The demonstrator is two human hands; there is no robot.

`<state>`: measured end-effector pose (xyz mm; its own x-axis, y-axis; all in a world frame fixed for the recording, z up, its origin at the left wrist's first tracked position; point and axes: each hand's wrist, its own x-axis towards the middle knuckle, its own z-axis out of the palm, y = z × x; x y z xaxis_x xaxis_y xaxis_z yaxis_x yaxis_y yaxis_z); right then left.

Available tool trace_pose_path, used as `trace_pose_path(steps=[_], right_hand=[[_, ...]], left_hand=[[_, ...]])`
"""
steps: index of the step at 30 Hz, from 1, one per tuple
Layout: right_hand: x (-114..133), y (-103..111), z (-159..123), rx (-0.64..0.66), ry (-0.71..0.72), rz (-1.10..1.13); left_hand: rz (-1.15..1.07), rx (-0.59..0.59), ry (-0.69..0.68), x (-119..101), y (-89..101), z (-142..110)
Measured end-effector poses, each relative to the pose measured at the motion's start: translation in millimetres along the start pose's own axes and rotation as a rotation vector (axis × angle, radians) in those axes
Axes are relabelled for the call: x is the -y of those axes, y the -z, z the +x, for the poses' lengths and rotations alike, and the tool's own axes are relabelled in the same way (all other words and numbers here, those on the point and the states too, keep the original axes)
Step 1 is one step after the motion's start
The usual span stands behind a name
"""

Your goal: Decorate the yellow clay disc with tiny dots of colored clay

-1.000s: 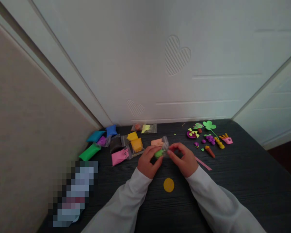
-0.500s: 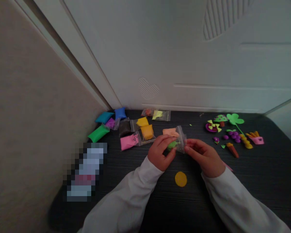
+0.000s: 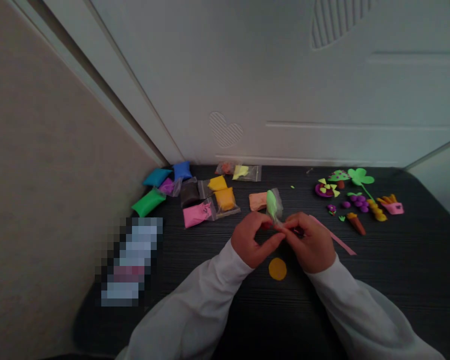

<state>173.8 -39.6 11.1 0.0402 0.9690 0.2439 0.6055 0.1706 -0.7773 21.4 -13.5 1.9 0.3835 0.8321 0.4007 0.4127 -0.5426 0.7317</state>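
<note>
Between my two hands is a small clear zip bag with light green clay in it. The bag points away from me, its near edge pinched at the fingertips. My left hand grips that edge from the left, thumb and fingers closed. From the right, my right hand pinches the same edge, and the fingertips of both hands nearly meet. Just below them a flat yellow-orange clay disc lies on the dark table. A peach clay packet sits right behind the bag, and a pink strip extends beside my right hand.
Several clay packets, including a pink one and a green one, lie at the back left. A blurred-out flat object rests at the left. Clay models, such as a four-leaf clover and purple grapes, stand at the right. A white panel rises behind.
The green clay bag has turned so its clay end points away from me. My right hand has moved in closer to my left, uncovering the pink strip.
</note>
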Motion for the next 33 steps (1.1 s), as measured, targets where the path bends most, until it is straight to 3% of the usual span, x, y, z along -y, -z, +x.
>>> trace_pose_path(steps=[3,8,15,21,26,33], right_hand=[[1.8,-1.0,-1.1,0.069,0.087,-0.062],[1.8,-1.7,-1.0,0.149,0.109,-0.055],[-0.3,1.3,3.4,0.197,-0.049,0.157],[-4.1,0.9,5.8,0.159,-0.155,0.392],[-1.4,-1.3,2.9,0.027,-0.128,0.270],[-1.5,-1.8,2.2,0.060,-0.098,0.347]], left_hand=[[-0.019,0.036,0.067,-2.1,-0.6,0.2],[-0.021,0.048,0.037,-1.2,1.1,2.8],[-0.052,0.065,0.122,-0.7,0.9,3.4],[-0.111,0.055,0.183,-1.3,0.2,2.1],[-0.101,0.049,0.189,-2.4,-0.6,2.6],[-0.110,0.020,0.080,1.5,1.3,1.0]])
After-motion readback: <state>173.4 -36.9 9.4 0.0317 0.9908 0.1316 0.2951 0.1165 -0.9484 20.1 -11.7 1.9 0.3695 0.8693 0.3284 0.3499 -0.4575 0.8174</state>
